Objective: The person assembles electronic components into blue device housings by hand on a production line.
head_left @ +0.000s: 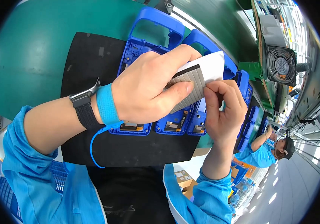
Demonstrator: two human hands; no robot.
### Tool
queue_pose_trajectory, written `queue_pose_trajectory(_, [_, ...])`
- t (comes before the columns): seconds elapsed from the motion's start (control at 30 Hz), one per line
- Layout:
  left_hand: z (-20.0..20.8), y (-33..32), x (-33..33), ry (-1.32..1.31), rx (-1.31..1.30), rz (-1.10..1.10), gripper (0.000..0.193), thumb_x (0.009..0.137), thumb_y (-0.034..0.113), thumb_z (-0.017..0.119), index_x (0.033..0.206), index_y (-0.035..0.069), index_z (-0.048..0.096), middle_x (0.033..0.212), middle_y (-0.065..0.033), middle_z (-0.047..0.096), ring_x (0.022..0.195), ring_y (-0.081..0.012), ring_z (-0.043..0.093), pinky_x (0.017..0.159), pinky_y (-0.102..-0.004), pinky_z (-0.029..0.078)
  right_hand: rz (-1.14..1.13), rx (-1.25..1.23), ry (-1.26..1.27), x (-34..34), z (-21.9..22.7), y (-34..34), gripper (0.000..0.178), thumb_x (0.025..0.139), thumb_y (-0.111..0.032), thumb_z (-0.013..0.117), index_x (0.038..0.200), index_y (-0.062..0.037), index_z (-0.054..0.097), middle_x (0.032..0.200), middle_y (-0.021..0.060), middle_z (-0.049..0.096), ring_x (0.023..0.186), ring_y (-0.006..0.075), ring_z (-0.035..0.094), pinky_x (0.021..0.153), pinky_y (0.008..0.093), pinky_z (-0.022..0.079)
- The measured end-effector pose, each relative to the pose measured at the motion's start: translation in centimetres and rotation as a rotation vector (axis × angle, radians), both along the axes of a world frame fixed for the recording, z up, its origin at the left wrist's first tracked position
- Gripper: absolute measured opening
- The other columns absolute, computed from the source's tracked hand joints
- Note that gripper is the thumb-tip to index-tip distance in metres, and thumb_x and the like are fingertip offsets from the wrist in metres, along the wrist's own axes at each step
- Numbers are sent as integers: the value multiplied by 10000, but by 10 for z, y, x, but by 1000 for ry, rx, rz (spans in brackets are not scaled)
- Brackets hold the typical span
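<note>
My left hand (145, 84) is closed on a sheet of grey strips (198, 77) with white backing paper (216, 65), its thumb lying across the strips. Thin parallel lines divide the grey face, and a dark band runs along its upper edge. At the right edge of this sheet, the thumb and forefinger of my right hand (227, 108) pinch together; whether they have lifted a single strip cannot be made out. Below both hands lie blue plastic housings (160, 131) with electronic parts inside, partly covered by my hands.
The housings rest on a black mat (83, 71) over a green table (29, 56). A blue cord (91, 149) hangs from my left wristband (107, 104). More blue housings (246, 128) line the right side. Beyond are a fan (280, 65) and a co-worker in blue (261, 154).
</note>
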State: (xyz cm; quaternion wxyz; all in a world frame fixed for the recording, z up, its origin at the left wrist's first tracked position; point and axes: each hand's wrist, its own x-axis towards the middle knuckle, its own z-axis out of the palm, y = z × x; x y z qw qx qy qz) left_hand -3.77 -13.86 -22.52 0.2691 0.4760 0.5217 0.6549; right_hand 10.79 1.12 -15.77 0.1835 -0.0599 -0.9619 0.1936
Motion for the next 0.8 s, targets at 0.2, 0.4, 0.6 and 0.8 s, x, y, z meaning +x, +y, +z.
queue_pose_trajectory(0.2, [0,-3,-3,-1,-61,-36,360,979,172,599,1279,-8,510,1041,-121,692,933,-161,669,838,-304,520,37,92,-45,-3,-5,-2,154,840,102,661,929,-5,595,839,118,605,685,258,597,613,325,491])
queue_pose_trajectory(0.4, [-2,3,-1,-350,68,48,304,1008,71,541,1294,-16,485,1139,-84,658,1040,-117,621,889,-267,491,66,-237,-17,14,1,2,185,789,141,643,907,4,602,829,123,596,682,252,583,613,306,469])
queue_pose_trajectory(0.6, [-14,26,-44,151,507,302,312,983,73,568,1266,-33,489,1094,-104,659,1001,-114,612,872,-267,489,307,-231,-406,8,5,-15,178,760,126,643,889,20,582,828,141,575,714,300,586,630,359,473])
queue_pose_trajectory(0.8, [-13,18,-40,317,668,373,307,961,41,558,1249,-46,496,1071,-98,641,962,-107,580,858,-277,482,298,-85,-540,1,-8,-14,158,798,100,657,900,13,575,846,145,579,730,341,609,633,387,498])
